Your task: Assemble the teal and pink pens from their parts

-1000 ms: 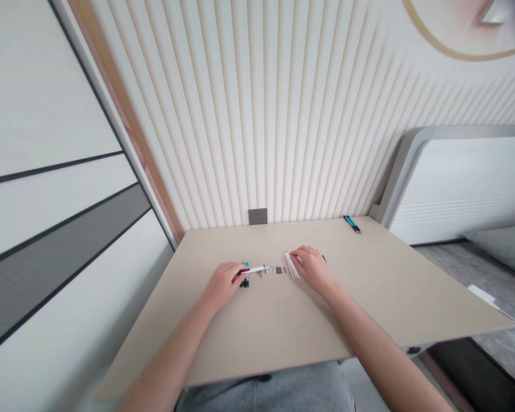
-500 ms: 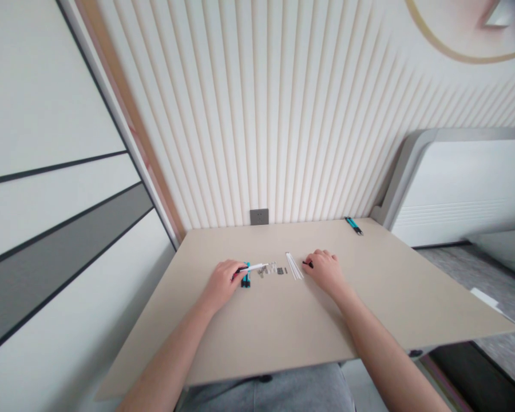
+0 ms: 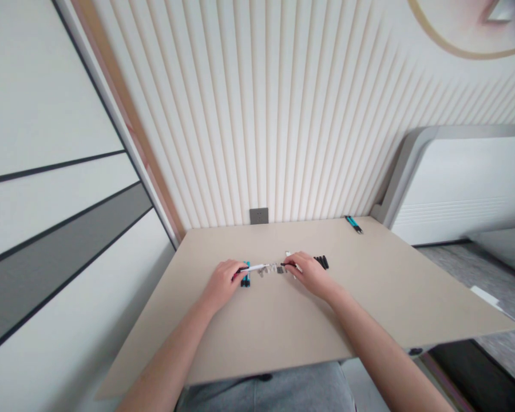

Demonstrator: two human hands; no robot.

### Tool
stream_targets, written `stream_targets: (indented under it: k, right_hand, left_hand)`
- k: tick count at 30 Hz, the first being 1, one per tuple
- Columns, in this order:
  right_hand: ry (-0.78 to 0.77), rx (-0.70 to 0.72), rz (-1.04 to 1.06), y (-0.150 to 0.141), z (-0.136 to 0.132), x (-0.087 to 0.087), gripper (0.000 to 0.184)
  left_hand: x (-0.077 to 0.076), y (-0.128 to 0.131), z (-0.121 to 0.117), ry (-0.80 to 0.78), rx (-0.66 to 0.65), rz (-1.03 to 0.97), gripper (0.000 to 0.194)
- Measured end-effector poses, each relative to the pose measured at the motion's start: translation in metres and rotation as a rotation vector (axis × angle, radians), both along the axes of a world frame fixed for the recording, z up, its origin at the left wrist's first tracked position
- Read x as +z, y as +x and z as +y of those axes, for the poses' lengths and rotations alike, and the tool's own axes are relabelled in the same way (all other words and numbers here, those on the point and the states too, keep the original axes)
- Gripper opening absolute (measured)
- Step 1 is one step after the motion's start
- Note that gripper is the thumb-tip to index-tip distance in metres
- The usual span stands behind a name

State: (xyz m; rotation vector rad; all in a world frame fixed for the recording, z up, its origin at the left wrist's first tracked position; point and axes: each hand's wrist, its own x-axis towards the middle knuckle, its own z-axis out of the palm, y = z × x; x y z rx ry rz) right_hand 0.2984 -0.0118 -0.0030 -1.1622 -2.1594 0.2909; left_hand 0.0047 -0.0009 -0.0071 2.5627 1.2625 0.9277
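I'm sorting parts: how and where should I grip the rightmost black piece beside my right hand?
Probably pinch the rightmost black piece across its middle, coming from above and the right: it is slender and lies slanted on the table, with other black pieces close on its left. The right hand holds a dark part, so set that down first.

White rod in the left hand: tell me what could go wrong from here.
The white rod sticks out past the left hand, so a bump might twist it loose. The small black piece sits at the fingertips of the right hand and could slip. Small loose parts lie close to both hands; a brush may scatter them.
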Motion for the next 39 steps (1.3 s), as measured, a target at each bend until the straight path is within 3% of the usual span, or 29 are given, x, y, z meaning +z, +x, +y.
stream_targets:
  k: [39]
  right_hand:
    - [0.008, 0.012, -0.058, -0.0037, -0.0029, 0.0033, 0.01]
  left_hand:
    - [-0.0005, -0.0004, 0.0002, -0.019, -0.027, 0.019, 0.02]
